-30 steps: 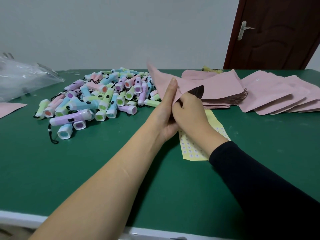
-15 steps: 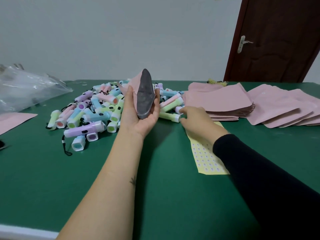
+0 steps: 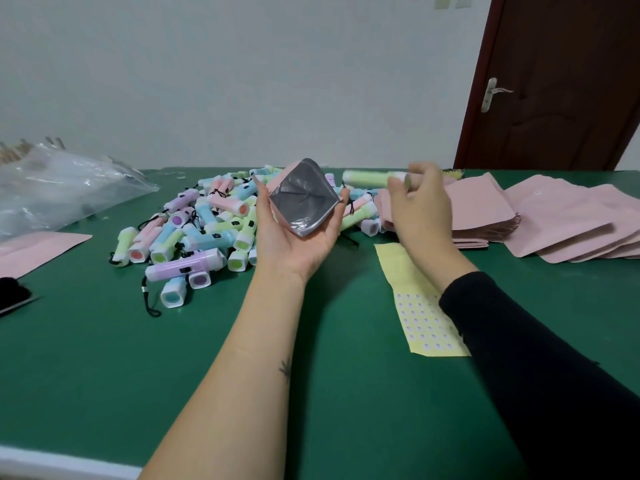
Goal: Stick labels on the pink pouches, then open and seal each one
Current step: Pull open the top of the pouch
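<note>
My left hand grips a pink pouch held wide open, its silver inside facing me, above the middle of the green table. Just to its right, my right hand holds a pale green torch lifted off the table, pointing left toward the pouch. A yellow label sheet lies flat under my right forearm. Stacks of flat pink pouches lie at the right.
A heap of pastel torches with black cords covers the table's middle left. A clear plastic bag sits far left, with another pink pouch and a black item near the left edge. A brown door stands behind.
My right hand left the table beside the pouch stack and rose with a green torch. My left hand has spread the pouch's mouth wider and turned it toward me.
</note>
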`<state>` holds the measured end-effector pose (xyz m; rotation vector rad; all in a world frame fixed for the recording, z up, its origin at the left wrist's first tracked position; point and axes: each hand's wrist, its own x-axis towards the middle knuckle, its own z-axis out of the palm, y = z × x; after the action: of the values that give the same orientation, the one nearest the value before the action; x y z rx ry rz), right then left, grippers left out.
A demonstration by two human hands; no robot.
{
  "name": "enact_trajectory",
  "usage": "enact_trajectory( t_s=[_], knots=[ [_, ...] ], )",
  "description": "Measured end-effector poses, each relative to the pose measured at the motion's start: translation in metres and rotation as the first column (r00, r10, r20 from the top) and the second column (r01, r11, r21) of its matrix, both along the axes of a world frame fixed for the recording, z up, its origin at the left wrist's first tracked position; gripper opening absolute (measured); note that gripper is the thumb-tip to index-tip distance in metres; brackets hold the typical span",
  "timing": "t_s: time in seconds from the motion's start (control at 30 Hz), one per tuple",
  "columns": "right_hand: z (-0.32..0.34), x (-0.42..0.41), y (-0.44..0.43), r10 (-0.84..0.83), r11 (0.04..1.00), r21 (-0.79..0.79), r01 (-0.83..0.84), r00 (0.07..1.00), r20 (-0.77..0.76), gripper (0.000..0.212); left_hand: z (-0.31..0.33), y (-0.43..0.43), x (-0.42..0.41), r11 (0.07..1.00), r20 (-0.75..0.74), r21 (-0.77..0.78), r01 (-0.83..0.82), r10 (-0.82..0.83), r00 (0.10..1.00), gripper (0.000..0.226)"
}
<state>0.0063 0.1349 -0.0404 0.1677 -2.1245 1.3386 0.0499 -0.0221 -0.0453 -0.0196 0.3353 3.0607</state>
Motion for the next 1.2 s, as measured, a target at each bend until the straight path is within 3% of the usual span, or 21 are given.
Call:
enact_trajectory(
  t_s=[0.07,0.13,0.3,0.5,0.63,0.87,1.07,1.2],
  knots=[
    [0.015,0.016,0.004,-0.009,0.990,-0.141,-0.020,0.980,-0.200,0.032,0.001,0.003,0.001,1.000,0.003,-0.005,0.000,0.000,1.000,0.075],
    [0.023,0.033,0.003,0.011,0.984,-0.159,-0.079,0.919,-0.393,0.030,0.004,0.008,0.002,0.999,-0.001,-0.032,0.000,0.000,1.000,0.076],
    [0.023,0.057,-0.011,0.111,0.994,0.081,-0.078,0.756,-0.645,0.032,0.012,0.023,0.008,0.998,-0.035,-0.062,-0.006,0.004,0.999,0.071],
    [0.008,0.057,-0.019,0.147,0.938,0.327,0.116,0.720,-0.678,0.019,0.011,0.040,0.016,0.991,-0.076,-0.130,0.027,-0.037,0.996,0.062],
    [0.004,0.056,-0.020,0.114,0.894,0.394,0.215,0.741,-0.662,0.015,0.010,0.048,0.018,0.985,-0.044,-0.165,0.053,-0.061,0.997,0.061],
    [0.002,0.051,-0.017,0.024,0.867,0.407,0.287,0.793,-0.609,0.013,0.008,0.055,0.022,0.974,-0.035,-0.163,0.160,-0.167,0.985,0.068],
    [0.003,0.050,-0.015,0.030,0.806,0.526,0.270,0.870,-0.492,0.015,0.009,0.056,0.022,0.981,-0.002,-0.104,0.166,-0.167,0.986,0.066],
    [0.007,0.047,-0.010,0.046,0.893,0.401,0.206,0.843,-0.535,0.030,0.012,0.054,0.022,0.981,-0.068,-0.045,0.191,-0.194,0.979,0.067]
  ],
)
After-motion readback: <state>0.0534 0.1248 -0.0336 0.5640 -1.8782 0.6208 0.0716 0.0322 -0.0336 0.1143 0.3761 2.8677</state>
